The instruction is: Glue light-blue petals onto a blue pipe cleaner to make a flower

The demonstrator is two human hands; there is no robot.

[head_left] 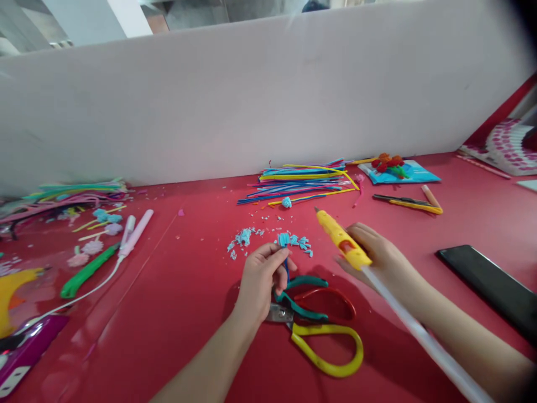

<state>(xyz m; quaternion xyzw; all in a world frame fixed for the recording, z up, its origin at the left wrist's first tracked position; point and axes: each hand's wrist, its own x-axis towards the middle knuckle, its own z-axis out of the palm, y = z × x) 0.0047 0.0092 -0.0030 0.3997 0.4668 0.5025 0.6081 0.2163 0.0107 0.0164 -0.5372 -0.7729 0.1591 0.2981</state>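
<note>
My left hand [262, 277] pinches a dark blue pipe-cleaner stem topped by a light blue fuzzy piece [284, 239]. A yellow glue gun [342, 238] is in my right hand [380, 254], its nozzle pointing up and to the left, apart from the blue piece. From its back end runs a long whitish glue stick [419, 327]. Beneath and to the right of my left hand lie teal-handled pliers [308, 310] and scissors with one yellow and one red handle loop [329, 347]. Light blue clippings [243, 237] are scattered just beyond my left hand.
Pipe cleaners [302, 180] lie in a bundle by the white partition [251, 106], with a blue pompom [286, 202] before them. A phone [486, 285] and tweezers [406, 204] are on the right. To the left lie a pink tool [136, 232], green pipe cleaners [88, 271] and a purple power strip [31, 350].
</note>
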